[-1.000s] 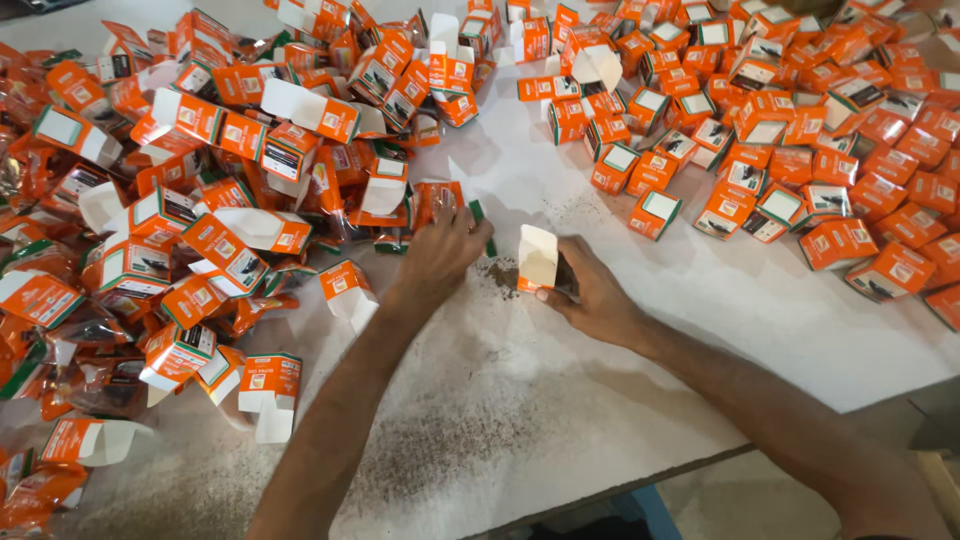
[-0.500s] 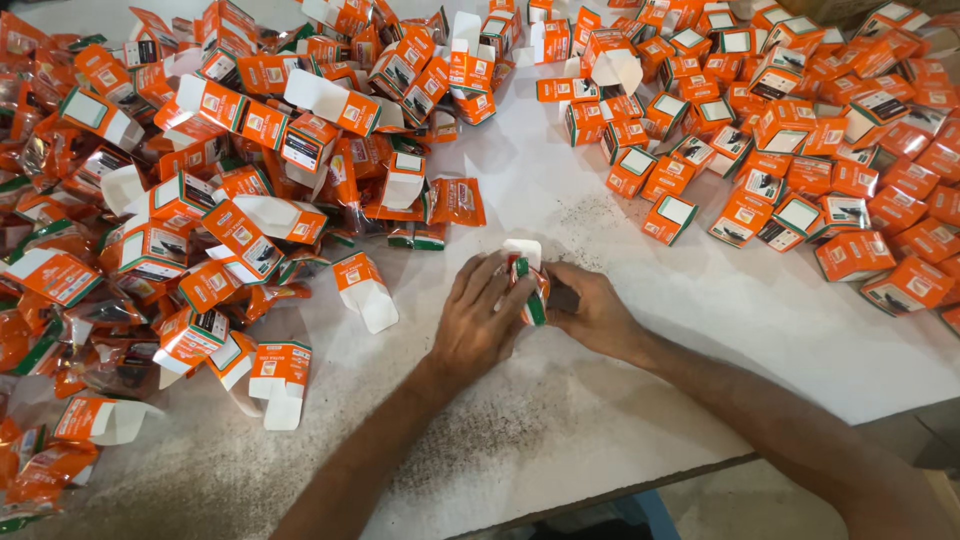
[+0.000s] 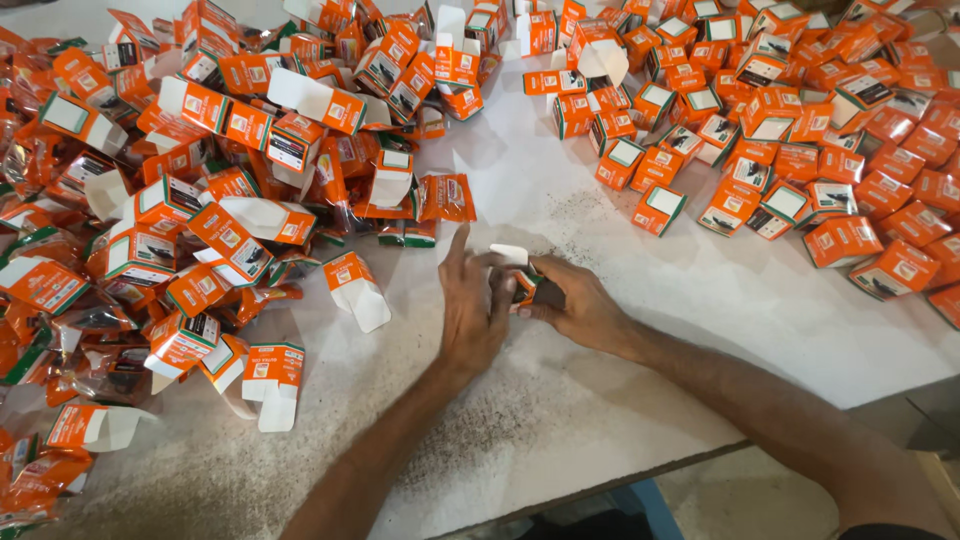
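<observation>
Both hands meet near the centre of the white table (image 3: 620,400), on a bare strip between two masses of cartons. The right hand (image 3: 580,305) grips a small orange carton (image 3: 524,285), fingers curled closed around its body; the carton's white flap stands open at the top. The left hand (image 3: 472,310) rests against the carton's left side with fingers extended and loosely spread, thumb toward the flap. The pile of open cartons and pouches (image 3: 200,200) crowds the left half and runs off the left and top edges. The group of closed cartons (image 3: 800,130) fills the upper right, cut off by the frame. The table's front edge runs diagonally lower right. Most of the held carton is hidden by the fingers.
</observation>
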The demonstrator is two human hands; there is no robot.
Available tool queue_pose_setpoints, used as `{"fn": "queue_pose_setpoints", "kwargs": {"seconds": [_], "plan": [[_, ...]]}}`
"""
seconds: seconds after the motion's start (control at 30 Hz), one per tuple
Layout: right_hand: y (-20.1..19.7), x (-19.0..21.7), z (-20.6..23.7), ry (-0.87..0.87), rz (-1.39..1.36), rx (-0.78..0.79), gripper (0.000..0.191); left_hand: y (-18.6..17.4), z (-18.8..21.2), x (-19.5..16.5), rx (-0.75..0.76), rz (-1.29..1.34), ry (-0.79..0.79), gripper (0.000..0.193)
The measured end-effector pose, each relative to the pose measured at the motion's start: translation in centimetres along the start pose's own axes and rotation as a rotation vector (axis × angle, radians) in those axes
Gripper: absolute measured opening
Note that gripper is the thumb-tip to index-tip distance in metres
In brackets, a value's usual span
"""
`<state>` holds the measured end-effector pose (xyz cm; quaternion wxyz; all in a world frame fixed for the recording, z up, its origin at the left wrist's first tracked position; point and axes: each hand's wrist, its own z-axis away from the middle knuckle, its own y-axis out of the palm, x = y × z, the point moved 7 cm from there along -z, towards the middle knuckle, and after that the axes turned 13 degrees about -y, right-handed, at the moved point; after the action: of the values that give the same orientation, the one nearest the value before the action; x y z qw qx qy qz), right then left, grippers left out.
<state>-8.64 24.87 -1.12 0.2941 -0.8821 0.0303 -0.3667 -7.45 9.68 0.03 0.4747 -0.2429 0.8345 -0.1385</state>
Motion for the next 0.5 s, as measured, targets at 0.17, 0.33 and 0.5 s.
{"fn": "queue_pose_setpoints", "kwargs": {"seconds": [0.17,0.33,0.5], "plan": [[0.5,-0.3,0.8,0.026,-0.003,-0.002,0.075,2.1,-0.4,4.6,0.226,0.191,-0.558,0.032],[0.5,-0.3,1.4,-0.054,-0.079,-0.051,0.069,2.7,-0.6,5.0,0.194,0.277,-0.595,0.017],[1.0,2.1,1.1,-0.284,0.293,0.036,0.079,2.3,-0.6,5.2,0.301,0.351,-0.527,0.022]]}}
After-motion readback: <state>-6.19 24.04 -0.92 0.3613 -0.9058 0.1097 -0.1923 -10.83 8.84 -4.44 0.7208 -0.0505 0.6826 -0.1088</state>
